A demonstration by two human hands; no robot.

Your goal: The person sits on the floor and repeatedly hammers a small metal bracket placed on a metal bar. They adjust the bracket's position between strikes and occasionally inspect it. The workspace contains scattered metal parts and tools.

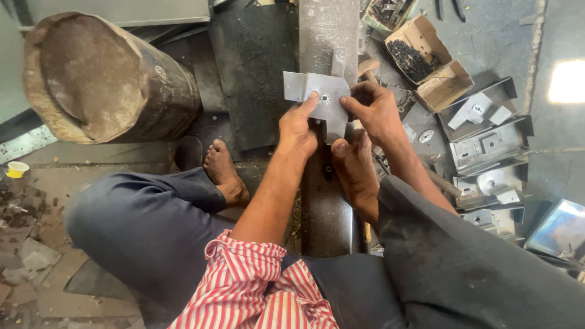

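A bent grey sheet-metal bracket [311, 86] with a small rivet or hole at its middle lies on a long steel beam [327, 30]. My left hand [297, 126] grips its lower left edge, thumb beside the hole. My right hand [373, 108] holds its right edge, fingers curled over the metal. My bare right foot [353, 173] rests on the beam just below the bracket. My left foot [224, 172] lies on the floor to the left.
A rusty metal drum [103, 79] lies at the upper left. An open cardboard box [448, 85] of small dark parts sits at upper right. Several stacked sheet-metal brackets [487, 146] lie on the right. A dark mat [253, 67] lies beside the beam.
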